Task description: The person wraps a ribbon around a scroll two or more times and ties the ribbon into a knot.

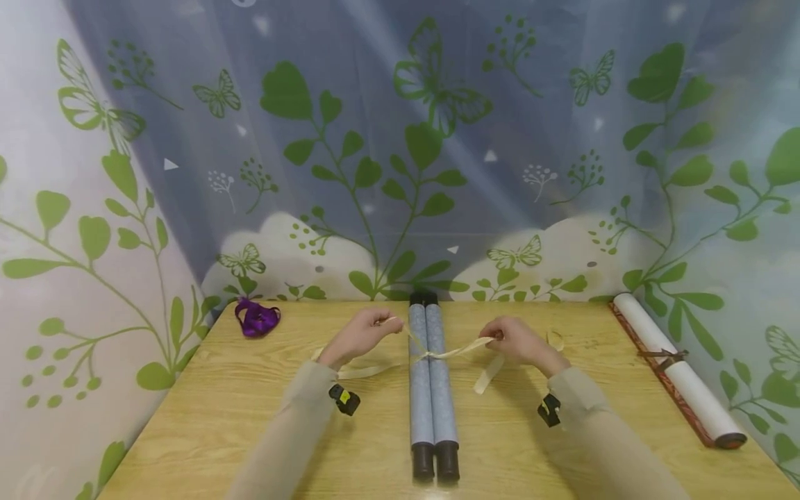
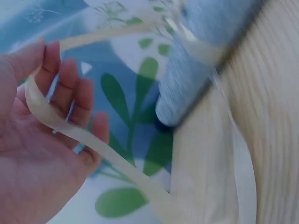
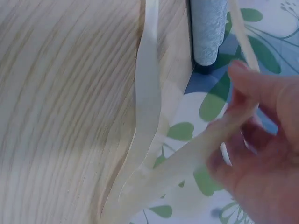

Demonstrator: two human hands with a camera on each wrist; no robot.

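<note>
Two grey-blue scroll rolls (image 1: 442,403) with black end knobs lie side by side in the middle of the table. A cream ribbon (image 1: 462,349) goes round both and crosses on top near their middle. To the left of the rolls, my left hand (image 1: 361,336) pinches one length of ribbon between thumb and forefinger; the left wrist view shows it looping across the palm. My right hand (image 1: 517,340), on the other side, pinches the other length, which runs taut to the crossing. Loose ribbon tails (image 3: 148,93) hang down onto the wood.
A bundle of purple ribbon (image 1: 257,318) lies at the back left of the wooden table (image 1: 206,417). At the right edge rests a white and red rolled scroll (image 1: 687,378) tied with a brown cord (image 1: 665,358). A leaf-patterned curtain (image 1: 350,173) stands behind.
</note>
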